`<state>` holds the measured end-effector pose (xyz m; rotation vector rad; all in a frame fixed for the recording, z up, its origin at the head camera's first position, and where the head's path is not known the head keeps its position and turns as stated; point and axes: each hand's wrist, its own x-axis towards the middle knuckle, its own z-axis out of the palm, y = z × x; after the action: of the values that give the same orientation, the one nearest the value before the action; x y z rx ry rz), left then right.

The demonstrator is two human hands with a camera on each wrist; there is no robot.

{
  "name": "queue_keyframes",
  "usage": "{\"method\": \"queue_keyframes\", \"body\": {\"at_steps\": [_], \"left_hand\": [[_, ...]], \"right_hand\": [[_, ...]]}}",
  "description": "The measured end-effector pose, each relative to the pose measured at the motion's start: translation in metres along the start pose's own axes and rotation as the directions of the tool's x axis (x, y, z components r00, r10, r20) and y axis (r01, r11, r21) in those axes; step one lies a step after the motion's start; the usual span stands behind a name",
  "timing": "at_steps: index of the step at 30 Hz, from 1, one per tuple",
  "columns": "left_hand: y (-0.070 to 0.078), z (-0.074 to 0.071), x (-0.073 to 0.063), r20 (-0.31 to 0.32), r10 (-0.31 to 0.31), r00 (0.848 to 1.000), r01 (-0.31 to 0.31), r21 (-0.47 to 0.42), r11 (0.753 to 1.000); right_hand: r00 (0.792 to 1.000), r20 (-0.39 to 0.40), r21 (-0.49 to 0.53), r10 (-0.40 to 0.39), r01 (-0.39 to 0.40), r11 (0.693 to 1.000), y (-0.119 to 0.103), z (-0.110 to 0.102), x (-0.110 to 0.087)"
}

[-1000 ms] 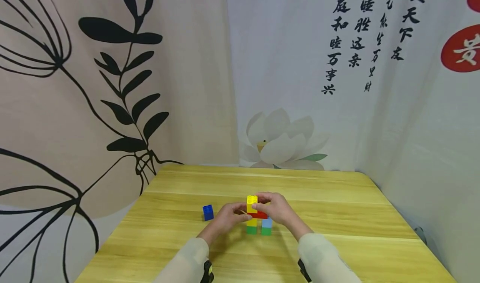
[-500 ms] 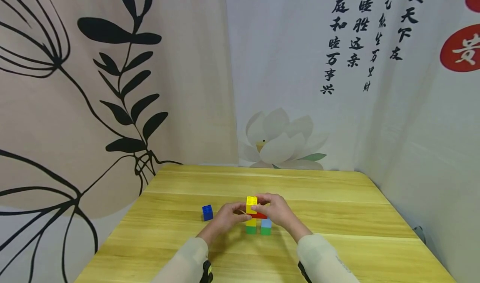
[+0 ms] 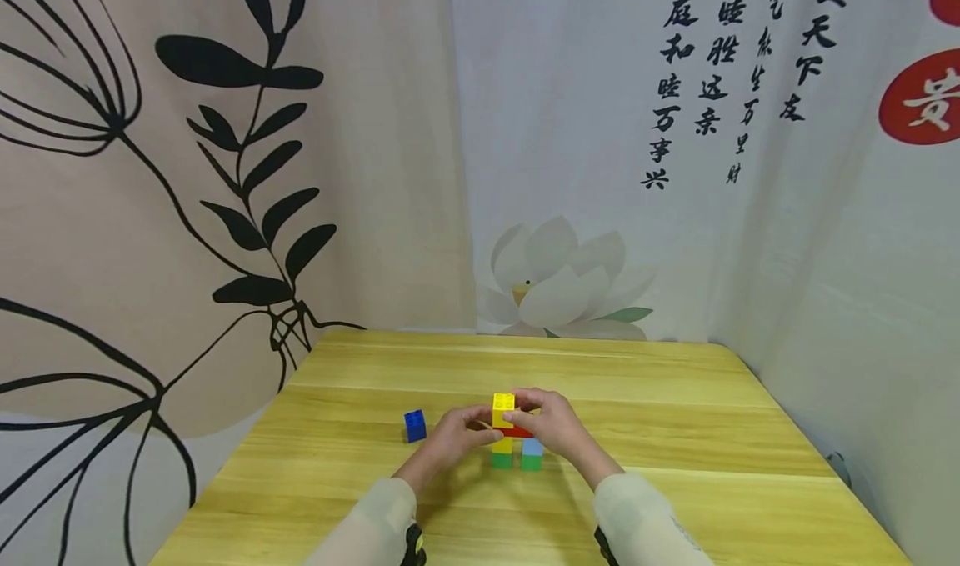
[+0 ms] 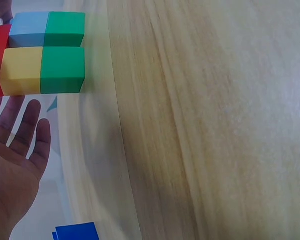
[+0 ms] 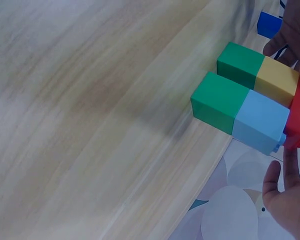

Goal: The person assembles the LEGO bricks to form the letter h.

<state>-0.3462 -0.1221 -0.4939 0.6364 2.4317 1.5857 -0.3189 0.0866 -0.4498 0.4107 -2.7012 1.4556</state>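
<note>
Two short columns of toy bricks stand side by side. The left has a green brick (image 5: 240,62) under a yellow brick (image 4: 22,71); the right has another green brick (image 5: 220,102) under a light blue brick (image 5: 260,121). A red brick (image 3: 520,433) bridges both, and some studs of the light blue brick show below it. On the red brick's left end sits an upper yellow brick (image 3: 503,410). My left hand (image 3: 455,437) pinches the red brick at its left end, thumb in front. My right hand (image 3: 551,418) pinches the upper yellow brick, thumb in front, fingers behind.
A loose blue brick (image 3: 415,426) lies on the wooden table (image 3: 637,399), left of the columns and beyond my left forearm. A printed curtain (image 3: 397,174) hangs behind the table's far edge.
Both hands and the bricks hold nearly the same place; the right hand sits very slightly lower. The blue brick stays where it was.
</note>
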Motion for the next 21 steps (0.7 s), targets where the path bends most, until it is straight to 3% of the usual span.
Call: {"method": "queue_keyframes", "body": {"at_steps": [21], "left_hand": [[-0.0001, -0.0001, -0.0010, 0.008, 0.010, 1.000, -0.010, -0.003, 1.000]], "right_hand": [[1.000, -0.007, 0.026, 0.029, -0.029, 0.999, -0.0014, 0.0014, -0.0012]]}}
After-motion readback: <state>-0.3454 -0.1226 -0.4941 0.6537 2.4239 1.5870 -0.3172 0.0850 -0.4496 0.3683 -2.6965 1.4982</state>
